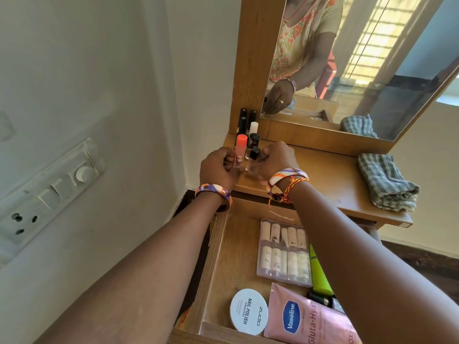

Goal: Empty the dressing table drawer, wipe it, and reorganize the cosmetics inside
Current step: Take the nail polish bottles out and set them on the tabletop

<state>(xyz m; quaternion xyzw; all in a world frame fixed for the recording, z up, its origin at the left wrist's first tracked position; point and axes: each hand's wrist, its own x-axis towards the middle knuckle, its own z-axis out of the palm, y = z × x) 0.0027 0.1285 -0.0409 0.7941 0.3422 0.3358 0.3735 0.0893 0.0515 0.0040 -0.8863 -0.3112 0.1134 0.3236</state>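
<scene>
Setting two bottles down together looks dicey: left hand (218, 170) grips the coral-capped clear tube (240, 151), right hand (278, 160) pinches the black-capped clear glass vial (252, 161) beside crowded dark nail-polish bottles (246, 122) on the wooden tabletop (330, 180). One nudge could topple them into the open wooden drawer (236, 249).

wall switch panel (53, 187) left | mirror (360, 58) above | window reflected

Relative to the drawer (218, 256): inside, one vial pack (284, 253), one round tin (249, 311), one pink tube (308, 321), one green tube (319, 276). Above it, one folded cloth (387, 184).
</scene>
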